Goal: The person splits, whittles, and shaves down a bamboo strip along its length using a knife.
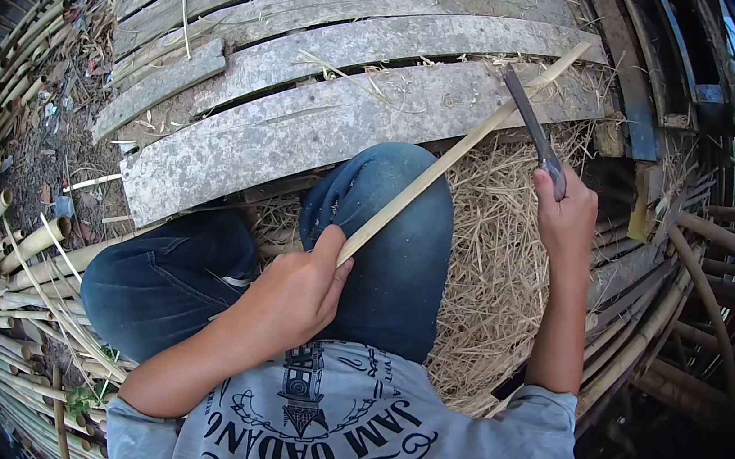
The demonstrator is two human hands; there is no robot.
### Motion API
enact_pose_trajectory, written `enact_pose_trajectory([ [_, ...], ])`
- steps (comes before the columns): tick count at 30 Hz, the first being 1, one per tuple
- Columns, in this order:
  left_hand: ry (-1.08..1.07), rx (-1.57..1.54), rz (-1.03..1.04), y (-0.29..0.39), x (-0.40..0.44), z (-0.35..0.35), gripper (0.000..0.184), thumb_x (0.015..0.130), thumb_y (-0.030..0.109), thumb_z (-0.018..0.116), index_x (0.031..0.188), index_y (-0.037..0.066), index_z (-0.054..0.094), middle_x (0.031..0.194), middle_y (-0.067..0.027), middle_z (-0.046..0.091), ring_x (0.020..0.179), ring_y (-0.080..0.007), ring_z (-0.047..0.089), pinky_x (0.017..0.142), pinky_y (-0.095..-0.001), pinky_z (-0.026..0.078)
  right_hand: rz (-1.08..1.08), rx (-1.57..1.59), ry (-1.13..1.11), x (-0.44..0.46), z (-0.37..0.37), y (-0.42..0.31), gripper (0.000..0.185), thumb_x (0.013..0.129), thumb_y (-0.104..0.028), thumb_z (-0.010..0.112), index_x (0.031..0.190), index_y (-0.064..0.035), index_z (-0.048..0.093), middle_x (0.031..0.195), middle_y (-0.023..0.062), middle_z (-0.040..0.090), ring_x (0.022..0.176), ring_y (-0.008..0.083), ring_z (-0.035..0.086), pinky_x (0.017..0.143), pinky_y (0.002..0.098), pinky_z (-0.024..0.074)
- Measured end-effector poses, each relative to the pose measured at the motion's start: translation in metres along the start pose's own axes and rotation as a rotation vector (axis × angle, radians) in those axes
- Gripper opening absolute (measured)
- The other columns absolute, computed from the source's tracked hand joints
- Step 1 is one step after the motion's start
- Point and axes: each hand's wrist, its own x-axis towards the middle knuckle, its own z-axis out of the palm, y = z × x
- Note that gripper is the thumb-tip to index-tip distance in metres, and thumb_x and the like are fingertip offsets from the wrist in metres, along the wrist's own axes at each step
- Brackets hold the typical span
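Note:
My left hand (pixel 299 287) is closed round the near end of a long, pale bamboo strip (pixel 433 172). The strip slants up and right across my raised knee, and its far end lies over the grey planks. In my right hand (pixel 567 207) is a knife (pixel 532 121), gripped by its dark handle. Its dark blade points up and left and crosses the strip near the far end. I cannot tell whether the blade touches the strip. Thin curled shavings (pixel 504 62) lie by the blade tip.
Weathered planks (pixel 307 123) with gaps between them lie ahead of me. A thick heap of shavings (pixel 494 271) covers the ground right of my knee. Stacked bamboo poles (pixel 18 353) fill the left side, and more poles (pixel 711 237) stand at the right. A short loose board (pixel 161 88) rests at the left.

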Motion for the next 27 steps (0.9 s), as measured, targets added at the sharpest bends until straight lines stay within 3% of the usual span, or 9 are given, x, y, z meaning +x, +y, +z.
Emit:
enact_pose_trajectory([
  [3, 0.011, 0.001, -0.015, -0.001, -0.002, 0.002, 0.016, 0.096, 0.007, 0.051, 0.093, -0.003, 0.039, 0.056, -0.0258, 0.053, 0.056, -0.0471, 0.056, 0.051, -0.0529, 0.044, -0.373, 0.018, -0.027, -0.021, 0.008, -0.031, 0.055, 0.082, -0.058, 0.068, 0.071, -0.0054, 0.057, 0.056, 0.0122, 0.056, 0.050, 0.0321, 0.058, 0.048, 0.0404, 0.0461],
  [6, 0.003, 0.039, -0.033, -0.005, -0.008, 0.000, 0.015, 0.095, 0.006, 0.052, 0.094, -0.003, 0.040, 0.057, -0.0264, 0.053, 0.057, -0.0476, 0.056, 0.052, -0.0532, 0.044, -0.551, 0.020, -0.089, -0.019, 0.017, -0.036, 0.058, 0.078, -0.063, 0.068, 0.070, -0.0070, 0.054, 0.057, 0.0115, 0.058, 0.052, 0.0325, 0.061, 0.048, 0.0416, 0.0474],
  [9, -0.029, 0.056, -0.036, 0.001, -0.011, -0.005, 0.014, 0.095, 0.006, 0.052, 0.094, -0.002, 0.041, 0.060, -0.0273, 0.055, 0.059, -0.0481, 0.058, 0.053, -0.0532, 0.044, -0.216, 0.008, 0.106, 0.018, 0.026, 0.022, 0.059, 0.078, -0.063, 0.068, 0.071, -0.0066, 0.053, 0.056, 0.0117, 0.057, 0.052, 0.0329, 0.061, 0.048, 0.0411, 0.0471],
  [14, -0.008, 0.108, -0.092, 0.002, -0.009, -0.001, 0.013, 0.095, 0.006, 0.052, 0.092, -0.001, 0.042, 0.061, -0.0268, 0.056, 0.061, -0.0476, 0.059, 0.052, -0.0526, 0.045, -0.239, 0.061, 0.083, -0.001, 0.018, -0.021, 0.062, 0.077, -0.067, 0.066, 0.068, -0.0076, 0.052, 0.053, 0.0112, 0.055, 0.047, 0.0304, 0.060, 0.048, 0.0363, 0.0490],
  [17, -0.010, 0.123, -0.060, -0.002, -0.008, -0.001, 0.013, 0.094, 0.005, 0.053, 0.092, -0.001, 0.042, 0.060, -0.0266, 0.056, 0.060, -0.0472, 0.059, 0.052, -0.0526, 0.045, -0.701, -0.091, 0.011, -0.010, 0.015, -0.034, 0.065, 0.073, -0.073, 0.064, 0.066, -0.0097, 0.052, 0.052, 0.0083, 0.054, 0.047, 0.0258, 0.061, 0.048, 0.0347, 0.0507],
  [18, -0.020, 0.141, -0.075, -0.002, -0.010, -0.001, 0.013, 0.094, 0.005, 0.053, 0.092, -0.001, 0.042, 0.060, -0.0266, 0.056, 0.060, -0.0473, 0.059, 0.052, -0.0528, 0.045, -0.662, -0.076, 0.035, 0.002, 0.015, -0.019, 0.064, 0.074, -0.072, 0.065, 0.067, -0.0092, 0.052, 0.053, 0.0091, 0.055, 0.049, 0.0259, 0.062, 0.048, 0.0349, 0.0500],
  [20, -0.018, 0.159, -0.067, 0.006, -0.007, -0.003, 0.013, 0.094, 0.005, 0.053, 0.092, -0.001, 0.042, 0.060, -0.0267, 0.056, 0.060, -0.0475, 0.059, 0.052, -0.0531, 0.044, -0.188, 0.054, 0.034, 0.027, 0.019, 0.023, 0.063, 0.074, -0.070, 0.066, 0.068, -0.0091, 0.052, 0.055, 0.0092, 0.056, 0.051, 0.0255, 0.063, 0.047, 0.0356, 0.0496],
  [24, -0.018, 0.123, -0.071, 0.005, -0.003, -0.003, 0.014, 0.094, 0.005, 0.054, 0.092, -0.001, 0.041, 0.060, -0.0273, 0.056, 0.061, -0.0482, 0.059, 0.053, -0.0538, 0.044, -0.171, 0.024, 0.062, 0.015, 0.020, 0.001, 0.062, 0.073, -0.069, 0.067, 0.069, -0.0095, 0.052, 0.057, 0.0090, 0.058, 0.051, 0.0250, 0.063, 0.047, 0.0366, 0.0490],
  [27, -0.033, 0.098, -0.070, -0.002, -0.005, 0.000, 0.013, 0.094, 0.005, 0.053, 0.096, -0.002, 0.042, 0.063, -0.0283, 0.057, 0.063, -0.0484, 0.060, 0.054, -0.0532, 0.044, -0.715, -0.049, -0.056, -0.006, 0.014, -0.024, 0.061, 0.072, -0.069, 0.069, 0.069, -0.0103, 0.052, 0.054, 0.0056, 0.054, 0.049, 0.0236, 0.062, 0.045, 0.0348, 0.0474],
])
